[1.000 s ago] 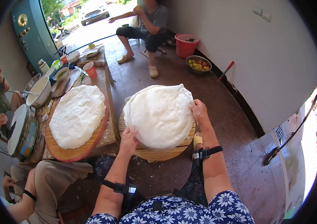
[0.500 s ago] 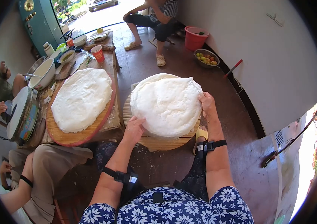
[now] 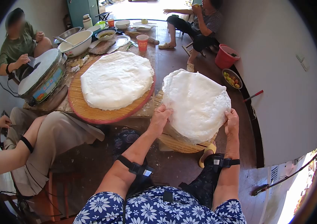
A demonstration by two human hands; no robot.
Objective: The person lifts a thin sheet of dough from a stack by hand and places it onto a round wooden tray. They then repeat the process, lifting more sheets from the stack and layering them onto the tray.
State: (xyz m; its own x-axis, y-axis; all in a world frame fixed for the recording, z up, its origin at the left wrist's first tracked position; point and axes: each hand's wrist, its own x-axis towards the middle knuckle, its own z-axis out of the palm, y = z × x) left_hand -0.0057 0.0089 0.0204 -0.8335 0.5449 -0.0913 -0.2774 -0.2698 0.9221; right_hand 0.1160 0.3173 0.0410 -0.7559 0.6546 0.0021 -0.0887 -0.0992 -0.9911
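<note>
A round, thin white flatbread [image 3: 197,102] lies in front of me on top of a thick pile of similar sheets. Beneath the pile is a round slatted wooden board [image 3: 182,146]. My left hand [image 3: 161,116] pinches the flatbread's near left edge between thumb and fingers. Over at its right edge, my right hand [image 3: 232,120] grips the rim the same way. The sheet's surface is wrinkled, with a slightly ragged edge. Left of it, another white flatbread stack [image 3: 117,80] rests on a red-rimmed slatted board [image 3: 77,99] on the table.
A round griddle [image 3: 41,72] stands at the table's left, where a person in green holds a scraper. The table also bears a large white bowl [image 3: 75,44] and a red paper cup [image 3: 142,43]. A red bucket [image 3: 226,56] and fruit basin [image 3: 232,79] sit by the wall.
The view has swung left, shifting the scene rightward. My right hand has moved lower along the flatbread's right edge, and my left hand now pinches its left edge. The seated person's arm is stretched out.
</note>
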